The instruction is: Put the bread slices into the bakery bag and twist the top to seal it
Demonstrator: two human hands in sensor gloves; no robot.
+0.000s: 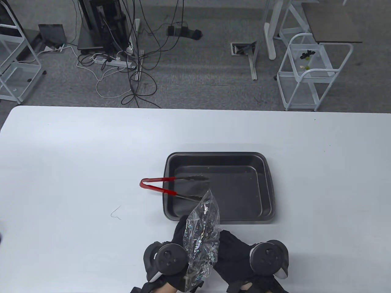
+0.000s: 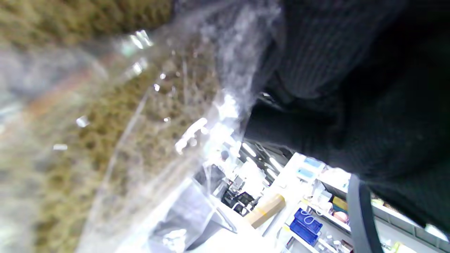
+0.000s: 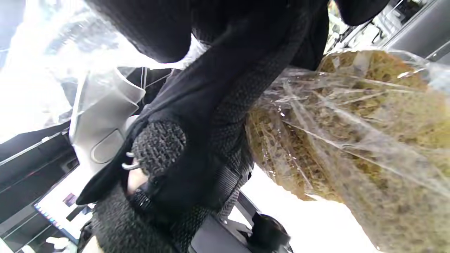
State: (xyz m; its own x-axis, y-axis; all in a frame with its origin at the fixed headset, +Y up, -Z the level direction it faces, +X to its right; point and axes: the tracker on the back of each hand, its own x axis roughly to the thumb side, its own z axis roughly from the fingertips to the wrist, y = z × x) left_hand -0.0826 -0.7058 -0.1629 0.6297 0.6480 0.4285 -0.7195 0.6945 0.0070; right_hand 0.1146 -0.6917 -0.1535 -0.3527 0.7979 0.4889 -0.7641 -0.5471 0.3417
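A clear, glittery bakery bag [image 1: 202, 235] stands up between both hands at the table's near edge, its top reaching over the tray rim. My left hand [image 1: 175, 241] grips the bag from the left, my right hand [image 1: 233, 247] from the right. Brown bread slices [image 3: 358, 140] fill the bag in the right wrist view; the bread [image 2: 105, 140] also shows through the plastic in the left wrist view. Gloved fingers [image 3: 211, 88] curl round the gathered plastic above the bread.
A dark baking tray [image 1: 220, 156] lies just beyond the hands. Red-handled tongs [image 1: 158, 186] rest across its left rim, tips inside. A thin wire twist [image 1: 115, 213] lies on the white table [image 1: 76, 168] to the left.
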